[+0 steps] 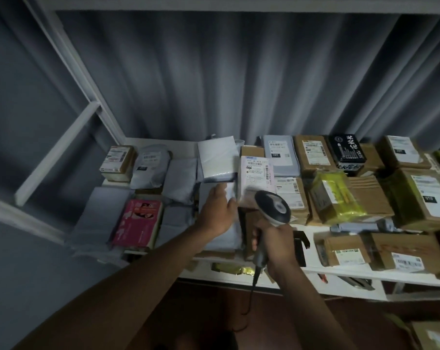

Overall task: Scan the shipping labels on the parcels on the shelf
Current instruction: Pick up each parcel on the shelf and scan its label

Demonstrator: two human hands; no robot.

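The small parcel (255, 178), judged light and stiff, is tilted by the left hand (217, 210) pinching its edge, while the scanner (273, 210) is clasped in the right hand (277, 246).

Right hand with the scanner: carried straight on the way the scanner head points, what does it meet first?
Probably the labelled parcel that the left hand holds tilted up. The scanner in the right hand points at its label; depth between them is unclear.

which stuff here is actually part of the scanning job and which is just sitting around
In use:
- barcode scanner, gripped by the right hand
- labelled parcel, held up by the left hand
- other labelled parcels on the shelf

Lying about:
- grey curtain
- black bracket
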